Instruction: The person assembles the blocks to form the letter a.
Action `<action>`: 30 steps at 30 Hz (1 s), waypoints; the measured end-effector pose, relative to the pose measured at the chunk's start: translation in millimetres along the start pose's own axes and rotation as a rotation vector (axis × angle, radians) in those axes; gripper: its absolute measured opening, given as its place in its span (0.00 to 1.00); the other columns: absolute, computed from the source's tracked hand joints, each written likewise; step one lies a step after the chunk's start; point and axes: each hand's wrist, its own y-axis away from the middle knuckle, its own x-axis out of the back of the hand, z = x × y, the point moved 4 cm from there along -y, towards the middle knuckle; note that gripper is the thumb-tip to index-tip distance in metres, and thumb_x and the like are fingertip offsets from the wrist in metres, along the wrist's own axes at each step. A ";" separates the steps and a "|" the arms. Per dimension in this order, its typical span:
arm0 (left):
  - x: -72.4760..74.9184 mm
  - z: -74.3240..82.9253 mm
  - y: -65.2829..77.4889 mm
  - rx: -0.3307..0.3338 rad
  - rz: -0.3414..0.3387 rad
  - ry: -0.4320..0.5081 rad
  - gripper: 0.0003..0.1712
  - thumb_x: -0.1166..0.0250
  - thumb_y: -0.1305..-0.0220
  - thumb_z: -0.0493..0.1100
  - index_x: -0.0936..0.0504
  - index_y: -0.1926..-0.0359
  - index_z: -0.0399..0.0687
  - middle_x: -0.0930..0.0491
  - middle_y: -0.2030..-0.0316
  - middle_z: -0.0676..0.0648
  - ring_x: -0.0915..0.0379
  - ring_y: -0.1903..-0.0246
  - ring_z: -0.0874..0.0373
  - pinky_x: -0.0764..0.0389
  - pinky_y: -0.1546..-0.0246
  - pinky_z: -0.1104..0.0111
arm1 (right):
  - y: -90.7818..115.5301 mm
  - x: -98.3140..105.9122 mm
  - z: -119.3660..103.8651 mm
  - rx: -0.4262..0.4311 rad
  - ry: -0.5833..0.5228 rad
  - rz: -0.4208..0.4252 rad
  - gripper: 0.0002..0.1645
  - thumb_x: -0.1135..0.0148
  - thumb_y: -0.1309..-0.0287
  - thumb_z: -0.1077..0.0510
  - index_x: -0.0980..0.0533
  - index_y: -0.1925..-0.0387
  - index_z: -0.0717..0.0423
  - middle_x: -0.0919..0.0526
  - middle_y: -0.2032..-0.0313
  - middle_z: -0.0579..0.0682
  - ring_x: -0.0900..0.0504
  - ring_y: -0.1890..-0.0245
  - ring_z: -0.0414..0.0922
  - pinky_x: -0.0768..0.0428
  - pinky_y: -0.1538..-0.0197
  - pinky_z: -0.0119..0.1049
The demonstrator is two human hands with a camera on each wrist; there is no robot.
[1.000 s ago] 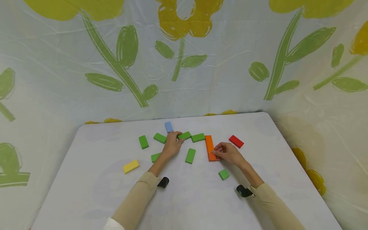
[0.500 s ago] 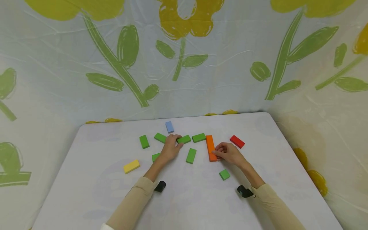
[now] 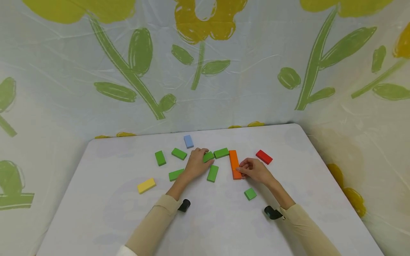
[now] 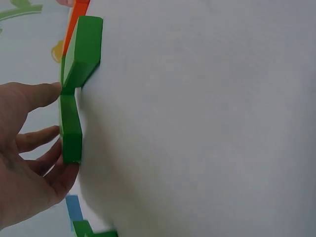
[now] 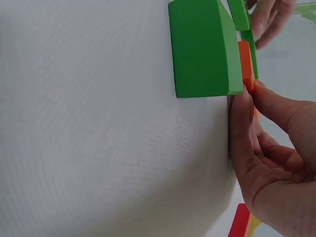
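My left hand (image 3: pixel 201 160) grips a small green block (image 3: pixel 209 156) on the white table (image 3: pixel 96 213), thumb at one end and fingers along its side. In the left wrist view this green block (image 4: pixel 71 129) lies end to end with another green block (image 4: pixel 82 51). My right hand (image 3: pixel 245 170) pinches the near end of a long orange block (image 3: pixel 234 163) lying flat. From the right wrist view its fingertips (image 5: pixel 245 98) press on the orange block (image 5: pixel 245 64), behind a green block (image 5: pixel 202 47).
Several more green blocks lie around: (image 3: pixel 160 158), (image 3: pixel 179 153), (image 3: pixel 221 153), (image 3: pixel 212 173), (image 3: pixel 175 174), (image 3: pixel 250 193). A blue block (image 3: pixel 188 141) sits at the back, a yellow block (image 3: pixel 146 185) at the left, a red block (image 3: pixel 264 156) at the right. A flower-patterned sheet (image 3: pixel 205 71) rises behind.
My left hand has slid the green block a little right and nearer, toward the other green block. The right hand stays on the orange block.
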 end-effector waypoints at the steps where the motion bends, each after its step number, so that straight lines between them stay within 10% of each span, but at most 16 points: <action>1: -2.5 2.1 -3.0 0.001 -0.007 0.008 0.28 0.31 0.30 0.48 0.24 0.35 0.38 0.23 0.45 0.37 0.30 0.47 0.44 0.25 0.47 0.54 | -0.8 0.3 0.2 -0.004 -0.004 -0.002 0.14 0.31 0.33 0.58 0.23 0.57 0.66 0.21 0.71 0.52 0.18 0.72 0.46 0.17 0.65 0.30; 15: -14.6 21.7 -28.8 -0.028 0.000 -0.038 0.20 0.31 0.30 0.40 0.18 0.39 0.44 0.23 0.48 0.38 0.30 0.50 0.44 0.28 0.48 0.56 | -10.4 5.7 3.2 -0.013 0.009 -0.010 0.15 0.30 0.34 0.56 0.22 0.57 0.65 0.20 0.71 0.52 0.17 0.73 0.46 0.17 0.65 0.31; 30: -12.9 13.8 -21.7 -0.003 -0.003 -0.038 0.30 0.32 0.32 0.36 0.27 0.31 0.39 0.25 0.44 0.35 0.30 0.45 0.42 0.27 0.43 0.52 | -9.1 6.6 1.8 0.011 0.011 -0.014 0.15 0.31 0.34 0.57 0.22 0.57 0.66 0.20 0.71 0.53 0.17 0.72 0.46 0.17 0.64 0.31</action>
